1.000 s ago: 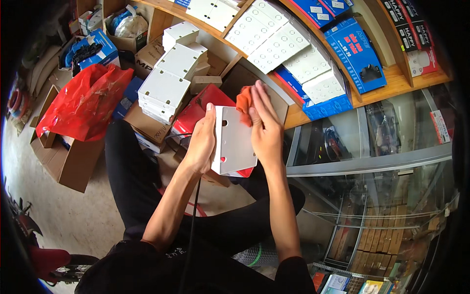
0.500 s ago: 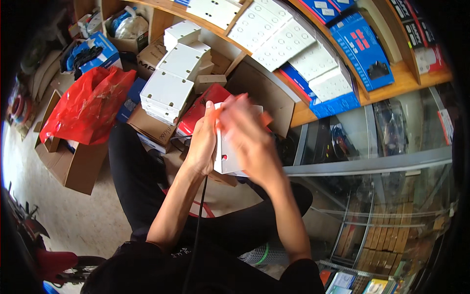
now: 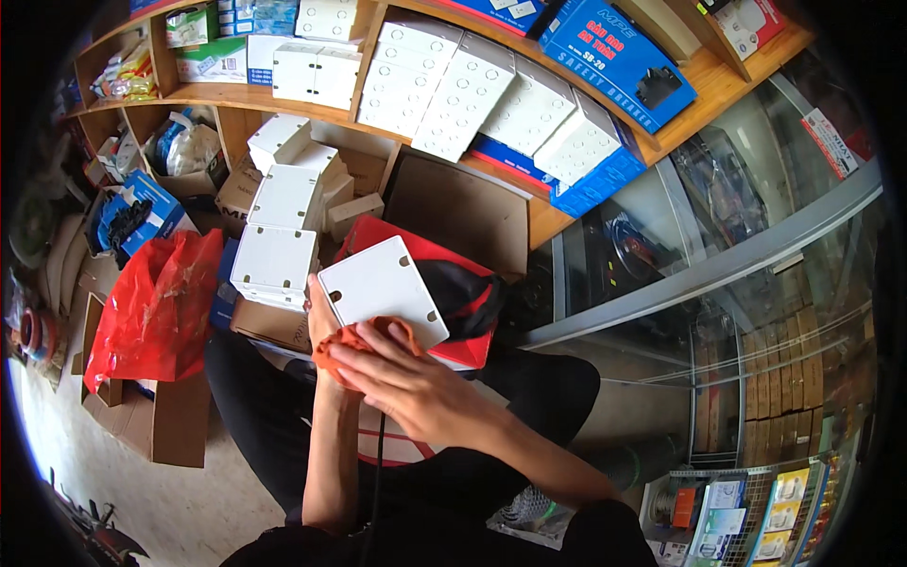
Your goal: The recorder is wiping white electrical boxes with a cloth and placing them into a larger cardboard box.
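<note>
Currently, left fingers (image 3: 316,295) gripping one white box (image 3: 378,282), right fingers (image 3: 371,363) holding one orange cloth (image 3: 340,339).

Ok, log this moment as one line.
Left hand: holds white box | Right hand: over orange cloth at box's near corner | Nearby: stacked white boxes, red box, red bag

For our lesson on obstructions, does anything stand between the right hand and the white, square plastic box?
Yes: a crumpled orange cloth lies beneath the right hand, covering the near-left corner of the white, square plastic box.
</note>
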### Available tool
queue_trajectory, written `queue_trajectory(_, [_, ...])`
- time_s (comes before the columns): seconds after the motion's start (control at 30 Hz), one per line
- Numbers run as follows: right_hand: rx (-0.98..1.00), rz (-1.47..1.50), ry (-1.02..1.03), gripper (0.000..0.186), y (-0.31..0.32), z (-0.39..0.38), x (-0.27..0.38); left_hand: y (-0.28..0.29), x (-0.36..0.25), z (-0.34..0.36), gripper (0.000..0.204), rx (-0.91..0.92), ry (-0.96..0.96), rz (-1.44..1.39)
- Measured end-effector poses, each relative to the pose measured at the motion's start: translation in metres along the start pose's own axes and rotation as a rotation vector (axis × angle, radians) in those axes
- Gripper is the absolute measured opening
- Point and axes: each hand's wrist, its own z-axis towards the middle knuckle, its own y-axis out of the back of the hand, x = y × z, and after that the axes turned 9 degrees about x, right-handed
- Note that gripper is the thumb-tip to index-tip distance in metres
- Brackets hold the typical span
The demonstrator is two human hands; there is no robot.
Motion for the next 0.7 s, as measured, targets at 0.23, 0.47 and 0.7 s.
queue_trajectory(0.23, [-0.117, 0.076, -0.067, 0.04, -0.011, -0.004, 0.002, -0.034, -0.03, -0.021, 0.064, -0.147, -0.101, -0.335])
queue_trajectory(0.47, [-0.149, -0.062, -0.256, 0.048, 0.007, 0.012, -0.031, -0.043, -0.035, -0.017, 0.057, -0.161, 0.003, -0.205])
queue_trajectory(0.7, [-0.144, -0.1, -0.167, 0.044, 0.038, 0.023, -0.052, -0.047, -0.043, -0.02, 0.056, 0.023, 0.029, -0.157])
